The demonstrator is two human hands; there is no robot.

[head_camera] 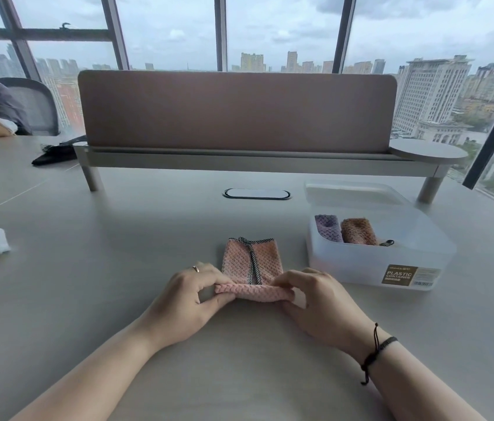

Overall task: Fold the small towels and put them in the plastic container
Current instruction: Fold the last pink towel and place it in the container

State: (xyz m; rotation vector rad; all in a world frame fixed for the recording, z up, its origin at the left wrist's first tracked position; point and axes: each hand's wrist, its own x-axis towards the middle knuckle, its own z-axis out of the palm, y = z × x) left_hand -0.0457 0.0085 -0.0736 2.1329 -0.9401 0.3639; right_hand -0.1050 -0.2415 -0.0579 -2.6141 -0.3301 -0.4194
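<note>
Both forearms reach in from the near edge; a black cord bracelet [374,352] sits on the right wrist, a ring [196,268] on a left finger.

Left hand [183,302]: fingers and thumb curled, pinching the left end of the rolled near edge of the pink towel [250,262]. Right hand [320,302]: the same grip on the right end, fingertips tucked over the roll. Neither hand is slack.

Pink towel lies on the surface [118,238] directly ahead of the hands. Its sides are folded inward and meet at a dark trimmed seam down the middle. Near end turned up into a low roll; far end flat, with a dark hanging loop at the far edge.

Plastic container [376,262]: just right of the towel, near but apart from it, open. Purple towel [329,227] and brown towel [358,230] stand side by side against its left part, both rolled. Clear lid [352,194] rests behind it.

Judgement: step in hand is rolling the third towel away from the body. To do it well, advance both ends evenly so the roll stays square to the seam, keep it tight, and press the side folds down as they pass under. Uneven pull would likely cone the roll. Free space in the container lies right of the brown towel.
</note>
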